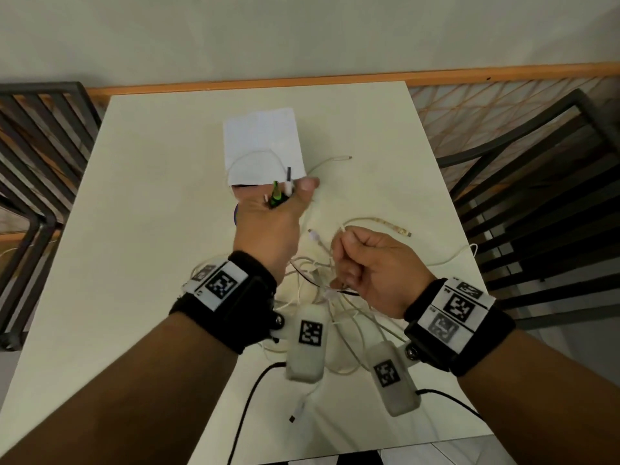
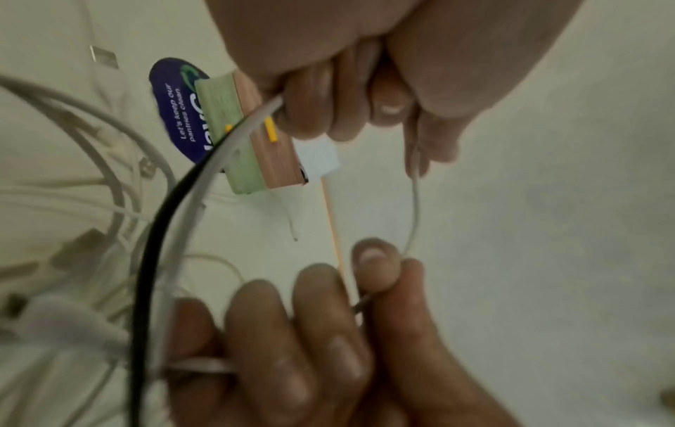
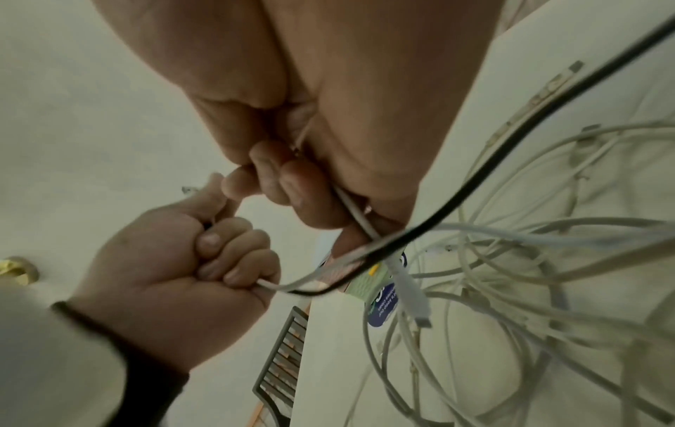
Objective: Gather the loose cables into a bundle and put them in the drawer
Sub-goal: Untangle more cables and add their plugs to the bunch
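Note:
Both hands hover over a white table [image 1: 134, 229]. My left hand [image 1: 285, 199] is curled round several cable ends, with a green-and-black plug [image 1: 275, 194] and a white plug sticking up from the fist. In the left wrist view a black cable [image 2: 146, 260] and a white cable [image 2: 204, 179] run out of that fist. My right hand [image 1: 349, 253] grips a thin white cable [image 2: 414, 216] that stretches between the two hands. A loose tangle of white cables [image 1: 312, 273] [image 3: 511, 260] lies on the table under the wrists. No drawer shows plainly.
A small box with a white top [image 1: 265, 142] and wood and green sides [image 2: 270, 150] stands just beyond my left hand, over a blue sticker [image 2: 175, 109]. Dark metal chairs stand left [image 1: 40, 135] and right [image 1: 536, 162] of the table. A wall runs along the far edge.

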Demonstrator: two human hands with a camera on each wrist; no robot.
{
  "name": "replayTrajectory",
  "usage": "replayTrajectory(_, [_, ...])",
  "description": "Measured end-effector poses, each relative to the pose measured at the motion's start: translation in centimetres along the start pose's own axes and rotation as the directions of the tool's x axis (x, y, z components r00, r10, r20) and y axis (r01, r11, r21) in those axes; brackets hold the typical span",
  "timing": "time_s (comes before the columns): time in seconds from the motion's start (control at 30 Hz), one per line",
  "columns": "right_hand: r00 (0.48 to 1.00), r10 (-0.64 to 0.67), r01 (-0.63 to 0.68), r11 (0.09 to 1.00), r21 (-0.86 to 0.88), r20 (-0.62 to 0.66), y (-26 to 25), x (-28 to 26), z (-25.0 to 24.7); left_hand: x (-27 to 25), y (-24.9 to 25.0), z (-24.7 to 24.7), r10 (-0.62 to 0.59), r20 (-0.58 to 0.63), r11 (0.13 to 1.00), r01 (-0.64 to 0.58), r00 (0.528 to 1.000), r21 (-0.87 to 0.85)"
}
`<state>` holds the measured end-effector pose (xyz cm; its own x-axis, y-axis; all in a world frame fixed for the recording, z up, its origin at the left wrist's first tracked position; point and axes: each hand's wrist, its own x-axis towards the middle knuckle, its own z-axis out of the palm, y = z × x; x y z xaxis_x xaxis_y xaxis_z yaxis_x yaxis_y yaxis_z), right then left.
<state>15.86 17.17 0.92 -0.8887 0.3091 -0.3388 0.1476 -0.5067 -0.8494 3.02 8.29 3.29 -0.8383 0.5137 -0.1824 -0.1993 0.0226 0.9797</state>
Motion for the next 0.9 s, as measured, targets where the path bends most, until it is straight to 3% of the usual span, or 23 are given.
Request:
replayTrajectory(0.07, [1.000,-0.013,0.014,0.999,0.041,-0.018,-0.1,0.1,-0.2,-1.0,-0.2,0.1,0.018,0.217,0.988,-0.051,0.976,0.146])
replayTrajectory(0.1, [1.000,-0.022,0.023,0.998,0.059,-0.019,-0.2,0.2,-0.1,-1.8,-0.1,0.5,0.036,0.270,0.983,-0.082,0.962,0.162])
replayTrajectory(0.13, [1.000,-0.029,0.029,0.997,0.068,-0.011,-0.3,0.2,0.1,-2.1,-0.2,0.7,0.048,0.259,0.986,-0.086,0.965,0.140])
replayTrajectory(0.23, [0.998,-0.059,0.059,0.998,0.032,0.014,-0.8,0.1,0.5,-1.8,0.3,1.2,0.016,0.070,1.000,-0.016,0.997,-0.007])
replayTrajectory(0.43, [0.994,-0.107,0.107,0.994,0.023,-0.012,-1.4,-0.1,0.5,-3.0,0.9,2.4,-0.122,0.225,0.988,0.139,0.967,-0.061])
replayTrajectory(0.67, [0.940,-0.327,0.313,0.941,-0.131,-0.096,-3.7,-1.2,-1.3,-3.5,2.4,5.3,-0.024,0.234,0.996,0.043,0.972,-0.077])
replayTrajectory(0.8, [0.919,-0.371,0.350,0.923,-0.160,-0.132,-5.6,-2.8,-3.5,-4.1,3.0,8.3,0.014,0.257,0.998,0.001,0.966,-0.058])
replayTrajectory(0.9, [0.909,-0.384,0.356,0.917,-0.179,-0.159,-6.3,-4.4,-5.6,-4.6,2.8,11.0,0.027,0.195,0.999,-0.023,0.980,-0.022])
